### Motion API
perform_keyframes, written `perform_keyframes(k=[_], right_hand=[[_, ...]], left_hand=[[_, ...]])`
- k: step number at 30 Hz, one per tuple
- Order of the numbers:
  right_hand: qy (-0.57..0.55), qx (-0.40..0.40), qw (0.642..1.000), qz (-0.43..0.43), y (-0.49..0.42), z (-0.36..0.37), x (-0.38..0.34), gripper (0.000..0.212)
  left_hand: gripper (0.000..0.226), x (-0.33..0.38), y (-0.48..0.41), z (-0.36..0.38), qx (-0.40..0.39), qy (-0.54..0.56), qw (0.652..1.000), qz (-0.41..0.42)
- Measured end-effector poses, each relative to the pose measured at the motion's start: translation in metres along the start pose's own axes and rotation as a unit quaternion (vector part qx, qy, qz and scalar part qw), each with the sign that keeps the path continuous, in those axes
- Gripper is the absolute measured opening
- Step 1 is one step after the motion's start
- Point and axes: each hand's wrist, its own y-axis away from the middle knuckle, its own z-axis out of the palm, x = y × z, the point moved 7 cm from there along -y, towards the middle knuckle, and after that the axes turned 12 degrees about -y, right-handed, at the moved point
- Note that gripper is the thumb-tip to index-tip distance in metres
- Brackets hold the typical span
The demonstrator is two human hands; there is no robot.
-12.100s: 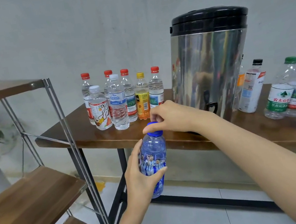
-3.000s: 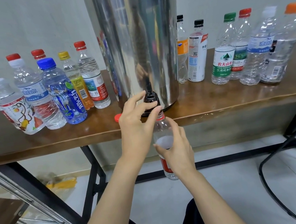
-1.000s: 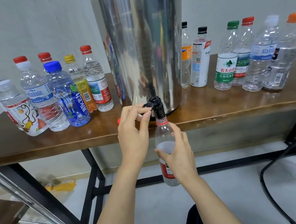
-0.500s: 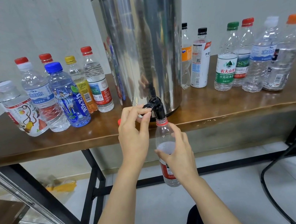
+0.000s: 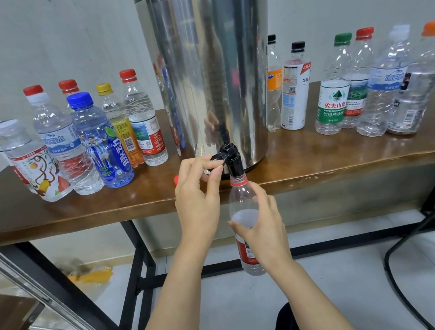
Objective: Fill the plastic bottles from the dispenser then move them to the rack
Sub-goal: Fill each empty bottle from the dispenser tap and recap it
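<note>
Still, left hand pinches tap lever, right hand holds bottle beneath

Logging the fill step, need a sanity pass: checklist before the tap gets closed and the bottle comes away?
1. Mouth of bottle under tap spout: ok, neck sits right beneath it.
2. Grip of right hand on bottle: ok.
3. Pinch of left hand on tap lever: ok.
4. Fill level: not ok, water line well below the neck.
5. Water flowing: cannot tell.
6. Loose red cap on table, left of dispenser: ok.
</note>
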Motion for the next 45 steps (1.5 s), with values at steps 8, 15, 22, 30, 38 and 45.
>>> perform_keyframes(k=[8,15,22,30,38,45], right_hand=[[-0.011,0.004,1.000,-0.007,0.0012,0.0000,0.0013,0.085],[-0.017,0.002,1.000,-0.004,0.0016,0.0006,0.0014,0.085],[-0.020,0.001,1.000,-0.008,0.0012,0.0008,0.0015,0.086],[-0.050,-0.002,0.999,-0.006,-0.0003,0.0013,0.0021,0.086],[-0.053,-0.003,0.999,-0.006,-0.0030,0.0026,0.0034,0.086],[-0.063,-0.002,0.998,-0.003,-0.0044,0.0037,0.0054,0.087]], left_hand=[[0.009,-0.0003,0.0005,0.0004,0.005,0.006,1.000,0.005],[0.010,-0.0013,0.0008,-0.0001,0.003,0.005,1.000,0.001],[0.010,-0.0008,0.0006,0.0002,0.005,0.007,1.000,0.001],[0.012,0.0003,0.0009,0.0000,0.005,0.010,1.000,-0.002],[0.009,-0.0013,0.0012,0.0006,0.014,0.008,1.000,0.003],[0.016,0.0013,0.0014,-0.0008,0.016,0.009,1.000,0.007]])
